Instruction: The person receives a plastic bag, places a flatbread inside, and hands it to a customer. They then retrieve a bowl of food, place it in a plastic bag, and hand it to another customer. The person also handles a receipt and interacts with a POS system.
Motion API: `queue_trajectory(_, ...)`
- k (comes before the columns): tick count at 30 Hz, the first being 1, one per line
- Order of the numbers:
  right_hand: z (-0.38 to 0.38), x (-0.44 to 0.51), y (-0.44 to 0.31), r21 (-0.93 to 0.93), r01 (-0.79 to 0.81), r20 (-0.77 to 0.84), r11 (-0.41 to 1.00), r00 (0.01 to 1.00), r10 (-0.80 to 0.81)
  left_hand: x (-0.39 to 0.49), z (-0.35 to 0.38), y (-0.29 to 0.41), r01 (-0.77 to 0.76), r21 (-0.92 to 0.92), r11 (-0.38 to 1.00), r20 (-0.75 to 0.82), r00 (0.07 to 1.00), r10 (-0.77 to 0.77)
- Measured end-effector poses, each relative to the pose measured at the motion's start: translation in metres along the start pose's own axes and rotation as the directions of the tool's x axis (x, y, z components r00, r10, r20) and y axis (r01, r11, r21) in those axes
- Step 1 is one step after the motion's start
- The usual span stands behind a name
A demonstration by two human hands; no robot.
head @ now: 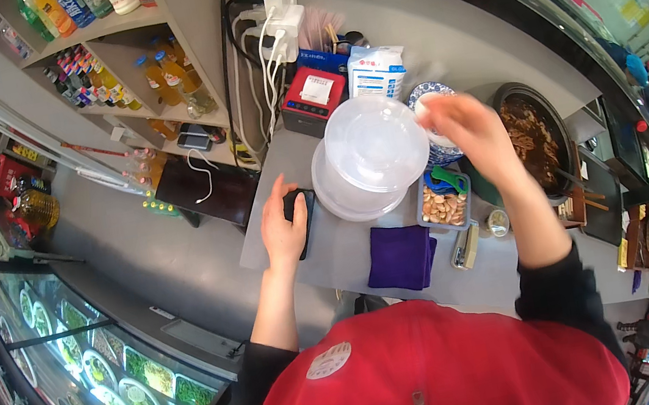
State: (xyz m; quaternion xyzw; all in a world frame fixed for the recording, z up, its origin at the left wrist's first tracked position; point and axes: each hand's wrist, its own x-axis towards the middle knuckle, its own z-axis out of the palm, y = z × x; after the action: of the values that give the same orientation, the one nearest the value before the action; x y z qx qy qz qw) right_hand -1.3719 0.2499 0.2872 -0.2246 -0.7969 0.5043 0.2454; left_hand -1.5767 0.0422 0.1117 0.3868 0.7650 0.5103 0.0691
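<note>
My left hand [284, 225] is beside a black phone [307, 226] at the counter's left edge, fingers and thumb apart, partly in front of it. Before me is a translucent plastic tub [356, 197] with a round clear lid [377, 142] over it, offset towards the back. My right hand [467, 130], blurred by motion, has its fingertips at the lid's right rim; whether they touch it is unclear. Behind those fingers stand blue-and-white patterned bowls [441, 151], partly hidden. A plastic box of shelled nuts or garlic cloves [444, 208] sits below, a blue-and-green item on it.
Near my body lie a folded purple cloth [401, 257] and a stapler [466, 246], with a small jar [498, 223] beside them. A red-topped receipt printer [313, 98] and white package [375, 73] stand behind. At right is a dark pot of brown food [530, 142].
</note>
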Motion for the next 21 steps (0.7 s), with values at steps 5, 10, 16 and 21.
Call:
queue_trajectory(5, 0.025, 0.137, 0.049, 0.025, -0.415, 0.247, 0.910, 0.884, 0.397, 0.007, -0.016, 0.000, -0.064, 0.074, 0.995, 0.031, 0.998, 0.061)
queue_trajectory(10, 0.066, 0.216, 0.112, -0.132, -0.710, 0.370, 0.691, 0.612, 0.699, 0.062, -0.013, -0.027, -0.116, 0.029, 0.993, 0.205, 0.973, 0.108)
queue_trajectory(16, 0.107, 0.249, 0.132, -0.273, -0.588, 0.168, 0.761, 0.750, 0.640, 0.127, 0.005, -0.048, -0.242, 0.078, 0.967, 0.383, 0.903, 0.196)
queue_trajectory(21, 0.102, 0.232, 0.112, -0.600, -0.070, 0.346, 0.797, 0.876, 0.337, 0.155, 0.022, -0.059, -0.315, 0.043, 0.948, 0.438, 0.859, 0.266)
